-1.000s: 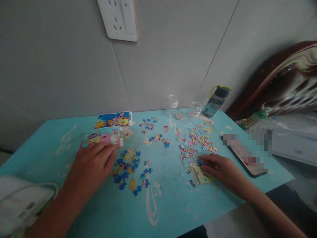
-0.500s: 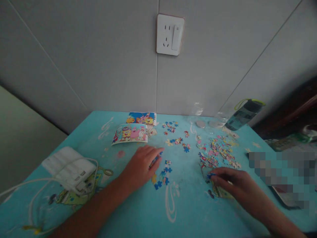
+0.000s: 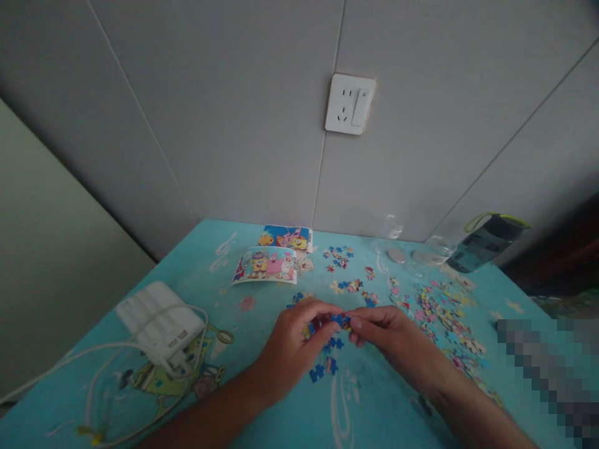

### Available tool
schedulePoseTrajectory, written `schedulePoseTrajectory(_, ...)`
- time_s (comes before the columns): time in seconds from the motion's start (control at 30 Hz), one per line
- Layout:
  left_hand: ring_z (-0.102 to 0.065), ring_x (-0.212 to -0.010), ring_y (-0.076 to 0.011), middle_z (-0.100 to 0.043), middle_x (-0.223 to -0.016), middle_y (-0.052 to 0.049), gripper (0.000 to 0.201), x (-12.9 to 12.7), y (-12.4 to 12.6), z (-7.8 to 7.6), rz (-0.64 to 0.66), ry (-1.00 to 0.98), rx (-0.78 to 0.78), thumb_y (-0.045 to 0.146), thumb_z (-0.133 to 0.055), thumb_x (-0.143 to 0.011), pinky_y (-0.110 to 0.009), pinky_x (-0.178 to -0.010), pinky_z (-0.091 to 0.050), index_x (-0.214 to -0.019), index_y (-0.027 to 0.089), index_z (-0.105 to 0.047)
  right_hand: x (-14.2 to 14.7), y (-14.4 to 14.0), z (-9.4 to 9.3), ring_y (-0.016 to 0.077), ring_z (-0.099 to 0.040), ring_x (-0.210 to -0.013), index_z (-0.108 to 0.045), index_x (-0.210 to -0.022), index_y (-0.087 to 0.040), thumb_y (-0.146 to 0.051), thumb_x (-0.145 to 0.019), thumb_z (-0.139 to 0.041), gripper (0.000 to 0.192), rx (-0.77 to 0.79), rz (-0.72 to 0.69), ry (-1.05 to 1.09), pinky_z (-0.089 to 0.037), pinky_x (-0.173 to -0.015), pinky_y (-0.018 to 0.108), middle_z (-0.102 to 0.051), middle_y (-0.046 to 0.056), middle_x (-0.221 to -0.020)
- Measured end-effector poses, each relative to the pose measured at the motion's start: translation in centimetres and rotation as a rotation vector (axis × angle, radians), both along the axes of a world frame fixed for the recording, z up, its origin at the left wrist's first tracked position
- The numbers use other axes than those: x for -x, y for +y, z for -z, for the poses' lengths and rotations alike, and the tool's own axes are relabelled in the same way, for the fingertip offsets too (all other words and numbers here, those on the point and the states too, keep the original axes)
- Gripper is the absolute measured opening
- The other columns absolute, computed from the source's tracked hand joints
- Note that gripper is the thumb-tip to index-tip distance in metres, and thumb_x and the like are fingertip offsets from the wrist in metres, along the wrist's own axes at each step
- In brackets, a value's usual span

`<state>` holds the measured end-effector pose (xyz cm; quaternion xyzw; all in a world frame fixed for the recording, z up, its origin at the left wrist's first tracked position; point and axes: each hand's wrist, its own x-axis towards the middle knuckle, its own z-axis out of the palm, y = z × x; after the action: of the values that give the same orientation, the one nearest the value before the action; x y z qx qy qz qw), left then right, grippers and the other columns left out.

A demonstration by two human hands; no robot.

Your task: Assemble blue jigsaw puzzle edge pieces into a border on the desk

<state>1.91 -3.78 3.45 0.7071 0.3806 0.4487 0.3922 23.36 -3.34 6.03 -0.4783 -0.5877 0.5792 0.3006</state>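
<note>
My left hand (image 3: 306,333) and my right hand (image 3: 381,324) meet over the middle of the table. Between their fingertips are small blue puzzle pieces (image 3: 337,319), pinched from both sides; whether they are joined I cannot tell. Several blue puzzle pieces (image 3: 322,369) lie just below the hands, and more blue and yellow ones (image 3: 297,299) show behind my left hand. Small groups of pieces (image 3: 350,285) sit farther back. To the right of my right hand spreads a big pile of mixed puzzle pieces (image 3: 442,305).
Two cartoon picture sheets (image 3: 266,265) lie at the back. A white power bank (image 3: 159,321) with cables is at left. A dark bottle with a green strap (image 3: 489,243) and clear containers (image 3: 430,249) stand at the back right. A wall socket (image 3: 350,104) is above.
My right hand has come from the pile's near edge to the middle, bringing a blue piece to my left hand. The view has tilted up and shifted left.
</note>
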Motion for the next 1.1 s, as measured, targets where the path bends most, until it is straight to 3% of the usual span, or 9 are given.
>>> schedulePoseTrajectory(0.2, -0.066, -0.078, -0.0166, -0.070, -0.085, -0.005, 0.028, 0.0, 0.7, 0.5, -0.036, -0.106, 0.249, 0.037, -0.057, -0.094, -0.030, -0.074, -0.053, -0.114, 0.020, -0.068, -1.1, 0.5, 2.2, 0.0150, -0.067, -0.077, -0.077, -0.103, -0.024, -0.041, -0.080, -0.076, 0.029, 0.126, 0.155, 0.180, -0.054, -0.078, 0.030, -0.075, 0.002, -0.083)
schedulePoseTrajectory(0.43, -0.067, -0.078, -0.0153, -0.072, -0.083, -0.003, 0.029, -0.2, 0.7, 0.5, -0.018, -0.120, 0.401, 0.037, -0.057, -0.094, -0.027, -0.075, -0.052, -0.114, 0.020, -0.068, -1.3, 0.1, 1.7, 0.0177, -0.072, -0.077, -0.075, -0.110, -0.022, -0.043, -0.076, -0.079, 0.040, 0.136, 0.192, 0.165, -0.057, -0.076, 0.033, -0.077, 0.005, -0.085)
schedulePoseTrajectory(0.6, -0.064, -0.074, -0.0141, -0.069, -0.079, -0.002, 0.022, -0.1, 0.8, 0.3, -0.041, -0.094, 0.371, 0.034, -0.061, -0.091, -0.025, -0.070, -0.050, -0.104, 0.019, -0.069, -1.6, 0.0, 1.4, 0.0177, -0.072, -0.075, -0.075, -0.108, -0.020, -0.044, -0.077, -0.078, 0.039, 0.080, 0.215, 0.140, -0.058, -0.072, 0.031, -0.077, 0.006, -0.082)
schedulePoseTrajectory(0.93, -0.065, -0.081, -0.0138, -0.071, -0.089, 0.000, 0.020, 0.1, 0.7, 0.6, -0.032, 0.057, 0.291, 0.036, -0.058, -0.095, -0.025, -0.074, -0.050, -0.105, 0.025, -0.071, -1.6, -0.2, 1.3, 0.0116, -0.064, -0.061, -0.074, -0.104, -0.021, -0.039, -0.085, -0.072, 0.026, -0.074, 0.179, 0.031, -0.051, -0.062, 0.024, -0.071, -0.001, -0.067)
schedulePoseTrajectory(1.1, -0.066, -0.094, -0.0157, -0.072, -0.103, -0.002, 0.021, 1.2, 1.7, 0.7, -0.150, 0.233, 0.050, 0.029, -0.054, -0.097, -0.029, -0.086, -0.051, -0.109, 0.027, -0.071, -1.2, -0.4, 2.3, 0.0160, -0.067, -0.073, -0.076, -0.104, -0.023, -0.035, -0.090, -0.065, 0.021, -0.248, 0.146, -0.227, -0.052, -0.067, 0.029, -0.074, 0.003, -0.083)
